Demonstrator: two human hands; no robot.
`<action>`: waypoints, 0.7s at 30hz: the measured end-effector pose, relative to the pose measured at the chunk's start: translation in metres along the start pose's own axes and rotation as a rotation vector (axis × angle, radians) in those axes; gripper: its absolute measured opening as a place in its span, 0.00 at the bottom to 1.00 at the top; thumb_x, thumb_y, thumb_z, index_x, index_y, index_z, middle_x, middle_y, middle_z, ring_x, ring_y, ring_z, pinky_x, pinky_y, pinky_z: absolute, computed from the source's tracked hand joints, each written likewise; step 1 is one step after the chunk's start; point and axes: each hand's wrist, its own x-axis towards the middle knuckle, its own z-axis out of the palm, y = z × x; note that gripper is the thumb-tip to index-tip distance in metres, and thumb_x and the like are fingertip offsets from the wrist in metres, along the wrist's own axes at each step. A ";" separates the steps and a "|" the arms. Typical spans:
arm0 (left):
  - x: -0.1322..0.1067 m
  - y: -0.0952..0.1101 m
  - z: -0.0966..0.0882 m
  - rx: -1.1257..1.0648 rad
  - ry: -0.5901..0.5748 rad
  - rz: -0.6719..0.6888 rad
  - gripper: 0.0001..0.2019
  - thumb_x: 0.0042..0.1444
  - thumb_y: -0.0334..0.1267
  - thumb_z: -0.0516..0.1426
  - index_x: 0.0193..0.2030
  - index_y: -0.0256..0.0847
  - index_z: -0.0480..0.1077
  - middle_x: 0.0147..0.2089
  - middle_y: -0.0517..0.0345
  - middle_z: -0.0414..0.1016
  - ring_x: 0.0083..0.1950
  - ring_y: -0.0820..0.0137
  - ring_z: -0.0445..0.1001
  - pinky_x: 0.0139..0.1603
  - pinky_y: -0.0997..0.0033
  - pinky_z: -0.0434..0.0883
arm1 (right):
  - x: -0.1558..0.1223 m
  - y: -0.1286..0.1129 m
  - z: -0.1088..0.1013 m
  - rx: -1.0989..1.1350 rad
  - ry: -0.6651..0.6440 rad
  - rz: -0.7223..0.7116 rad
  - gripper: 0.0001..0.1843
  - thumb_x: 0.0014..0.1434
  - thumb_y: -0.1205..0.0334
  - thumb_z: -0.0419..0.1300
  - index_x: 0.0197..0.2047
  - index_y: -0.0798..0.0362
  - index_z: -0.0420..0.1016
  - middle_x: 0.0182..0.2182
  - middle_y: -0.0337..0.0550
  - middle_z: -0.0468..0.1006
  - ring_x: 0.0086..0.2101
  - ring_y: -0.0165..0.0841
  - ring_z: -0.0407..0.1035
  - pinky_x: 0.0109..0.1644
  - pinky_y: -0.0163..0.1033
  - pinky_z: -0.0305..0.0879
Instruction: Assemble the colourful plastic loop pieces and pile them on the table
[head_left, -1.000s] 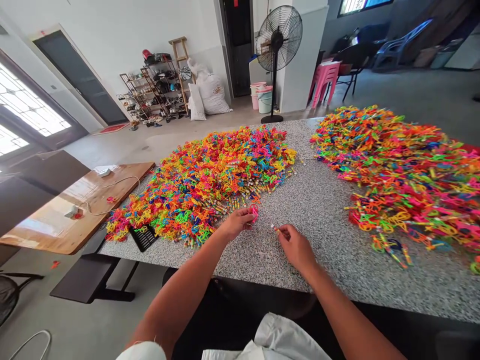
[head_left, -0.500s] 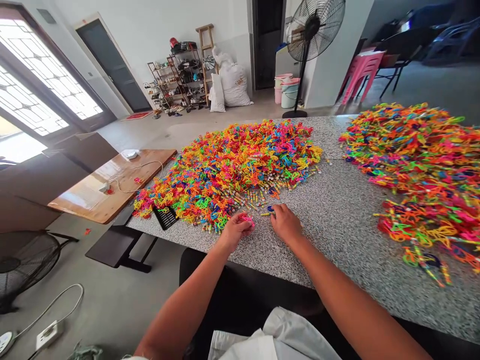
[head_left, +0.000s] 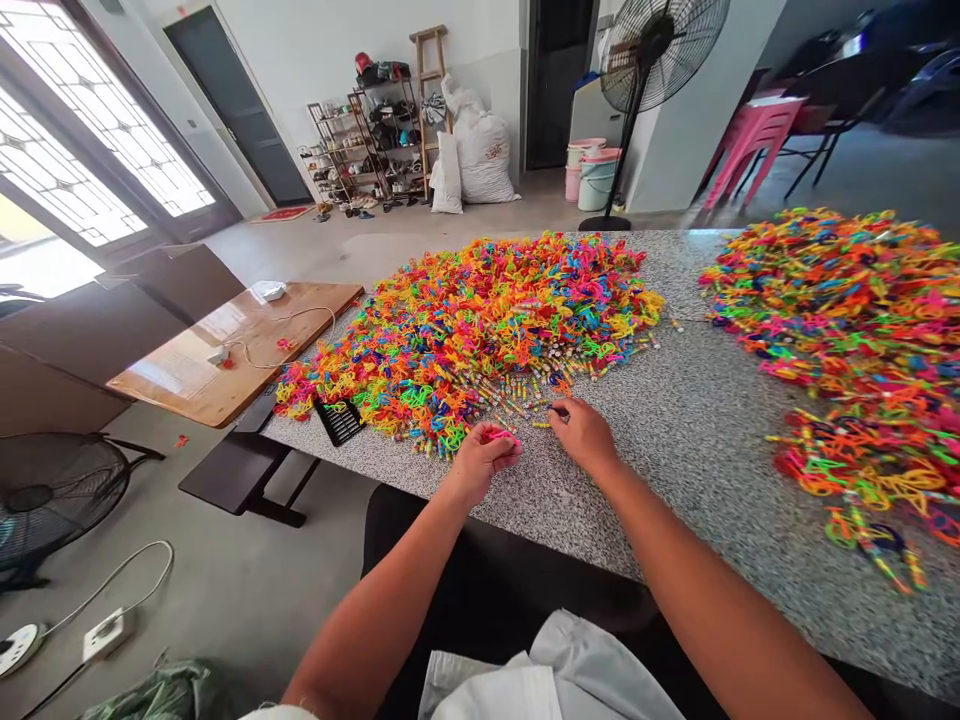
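My left hand [head_left: 477, 465] is closed round a bright pink plastic loop piece [head_left: 507, 437], just above the speckled stone table [head_left: 667, 480]. To its right, my right hand [head_left: 586, 436] pinches at a small dark blue loop piece [head_left: 553, 409] on the tabletop; the fingers hide most of it. A short yellow banded tube [head_left: 540, 424] lies by those fingertips. Beyond both hands spreads a large heap of colourful plastic loop pieces [head_left: 495, 300], with several banded tubes [head_left: 517, 388] loose along its near edge.
A second colourful heap [head_left: 840, 300] covers the table's right side. At the left stand a black slotted tray [head_left: 339, 422] and a low wooden table [head_left: 247, 330] with a cable. A standing fan [head_left: 660, 45] is behind the table, another fan [head_left: 60, 500] on the floor.
The whole view has shifted slightly, so things appear further right. My right fingers have closed in over the dark blue piece, covering more of it. My left hand keeps the pink piece.
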 end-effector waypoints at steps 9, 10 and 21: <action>-0.015 0.003 0.027 0.143 -0.145 0.095 0.23 0.47 0.44 0.72 0.44 0.38 0.70 0.33 0.59 0.77 0.34 0.72 0.78 0.41 0.69 0.76 | -0.073 -0.032 -0.015 1.292 -0.178 0.294 0.15 0.55 0.49 0.68 0.41 0.50 0.77 0.32 0.39 0.76 0.29 0.31 0.68 0.24 0.33 0.61; -0.015 0.003 0.029 0.158 -0.166 0.091 0.23 0.48 0.44 0.72 0.44 0.37 0.70 0.33 0.59 0.77 0.34 0.71 0.78 0.40 0.69 0.76 | -0.076 -0.035 -0.016 1.323 -0.183 0.312 0.15 0.55 0.50 0.69 0.41 0.50 0.78 0.31 0.38 0.75 0.28 0.31 0.67 0.24 0.33 0.61; -0.016 -0.001 0.031 0.156 -0.094 0.033 0.21 0.46 0.44 0.71 0.43 0.39 0.71 0.31 0.62 0.73 0.30 0.75 0.74 0.33 0.73 0.73 | -0.081 -0.019 -0.012 1.084 -0.251 0.331 0.17 0.57 0.45 0.65 0.40 0.49 0.77 0.29 0.38 0.76 0.27 0.33 0.69 0.25 0.35 0.60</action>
